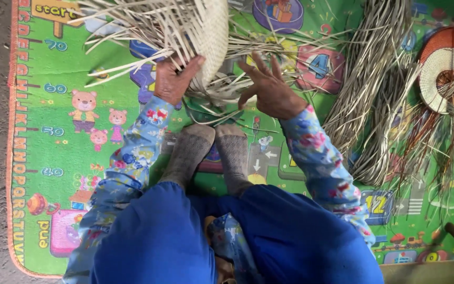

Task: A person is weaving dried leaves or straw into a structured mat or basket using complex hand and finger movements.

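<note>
Here the left hand [173, 80] grips the curved rim of a pale, half-woven straw basket [212, 37], its loose flat strips fanning out above. Just beside it, the right hand [269, 89] spreads open-fingered over thin strands [248, 50], holding nothing firmly. Farther right lies a bundle of dry reeds [374, 79] on the glossy play mat [53, 131].

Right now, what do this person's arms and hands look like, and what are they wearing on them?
Both arms are covered to the wrist in loose long sleeves of light blue cloth printed with pink, red and dark blue flowers. The left sleeve and right sleeve match. The left hand and right hand are bare: no gloves, rings or watch visible.
</note>
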